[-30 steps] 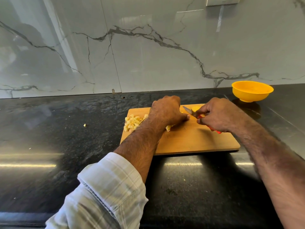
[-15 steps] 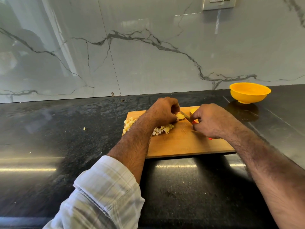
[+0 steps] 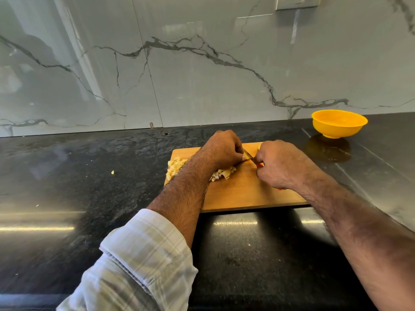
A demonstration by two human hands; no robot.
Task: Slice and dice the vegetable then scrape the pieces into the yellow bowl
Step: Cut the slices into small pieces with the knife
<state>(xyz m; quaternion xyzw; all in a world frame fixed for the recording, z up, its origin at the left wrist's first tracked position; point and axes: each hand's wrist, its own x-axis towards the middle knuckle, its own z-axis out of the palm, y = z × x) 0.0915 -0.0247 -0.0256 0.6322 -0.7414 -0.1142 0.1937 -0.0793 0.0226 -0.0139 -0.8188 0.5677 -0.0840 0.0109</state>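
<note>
A wooden cutting board [image 3: 242, 196] lies on the black counter. Pale yellow diced vegetable pieces [image 3: 175, 168] are heaped at its left end, and more dice [image 3: 224, 173] show under my left wrist. My left hand [image 3: 222, 149] is curled at the board's back, its fingers pressing on a vegetable piece that they hide. My right hand [image 3: 280, 164] grips a red-handled knife [image 3: 248, 155], whose blade points left against my left fingers. A yellow vegetable chunk [image 3: 259, 146] peeks out behind my right hand. The yellow bowl [image 3: 339, 123] stands at the back right, empty.
One stray diced piece [image 3: 112, 172] lies on the counter left of the board. A marble backsplash rises behind the counter, with a wall socket [image 3: 297, 2] at the top right. My left sleeve [image 3: 139, 263] fills the lower foreground.
My left hand has drawn back toward the board's far edge, uncovering more dice. The knife blade has moved left to meet my left fingers. My right hand has shifted slightly left.
</note>
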